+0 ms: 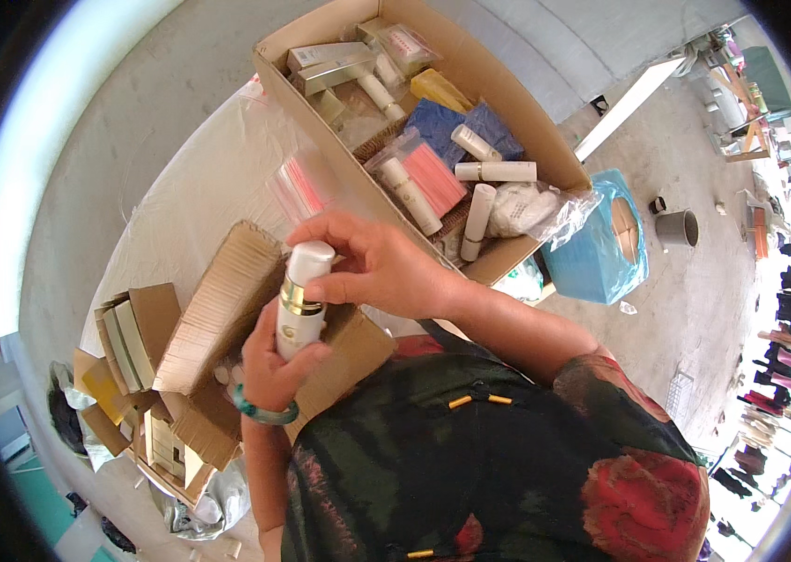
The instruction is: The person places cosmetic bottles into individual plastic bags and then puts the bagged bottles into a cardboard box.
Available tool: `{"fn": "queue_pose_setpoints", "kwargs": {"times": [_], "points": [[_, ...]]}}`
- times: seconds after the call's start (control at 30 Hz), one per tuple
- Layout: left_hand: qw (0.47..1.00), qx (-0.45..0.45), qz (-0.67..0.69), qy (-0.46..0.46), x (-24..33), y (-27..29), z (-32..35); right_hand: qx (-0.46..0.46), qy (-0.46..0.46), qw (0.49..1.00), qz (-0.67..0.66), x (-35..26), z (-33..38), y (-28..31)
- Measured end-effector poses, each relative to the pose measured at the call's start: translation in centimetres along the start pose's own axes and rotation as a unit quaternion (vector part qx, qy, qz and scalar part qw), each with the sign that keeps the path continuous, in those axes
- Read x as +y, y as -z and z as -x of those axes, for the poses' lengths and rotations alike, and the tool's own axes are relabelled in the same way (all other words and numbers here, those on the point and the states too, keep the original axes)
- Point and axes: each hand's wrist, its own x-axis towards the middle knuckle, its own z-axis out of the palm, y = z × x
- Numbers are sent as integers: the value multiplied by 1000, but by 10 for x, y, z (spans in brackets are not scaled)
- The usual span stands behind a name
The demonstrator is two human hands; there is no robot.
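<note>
Both hands hold one white pump bottle with a gold band, nearly upright in front of me. My left hand, a green bracelet at its wrist, grips the lower body. The fingers and thumb of my right hand close round the white cap at the top. Beneath them stands an opened cardboard box with its flaps spread and some white pieces inside. Farther off, a large cardboard box holds several similar white bottles, pink-striped packets, blue packages and small cartons.
The boxes rest on a plastic-covered table. At left, smaller opened cartons stand close to the near box. On the floor at right are a blue plastic-wrapped container and a grey bucket. Rows of shoes line the far right.
</note>
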Motion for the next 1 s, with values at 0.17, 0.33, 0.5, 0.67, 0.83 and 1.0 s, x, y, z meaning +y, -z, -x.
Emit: {"fn": "queue_pose_setpoints", "kwargs": {"times": [0.17, 0.33, 0.5, 0.67, 0.83, 1.0], "points": [[994, -4, 106, 18, 11, -41, -29, 3, 20, 999, -31, -2, 3, 50], [972, 59, 226, -11, 13, -61, -48, 164, 39, 980, 108, -2, -19, 158], [960, 110, 256, 9, 7, -70, -46, 262, -105, 940, 194, 55, -46, 273], [944, 167, 283, -8, 5, -71, -38, 221, -162, 895, 352, 135, -73, 295], [929, 268, 254, 8, 13, -77, -29, 171, -141, 845, 487, 184, -101, 289], [926, 290, 243, 16, 6, -71, -18, 196, -1, 866, 459, 167, -132, 248]]}}
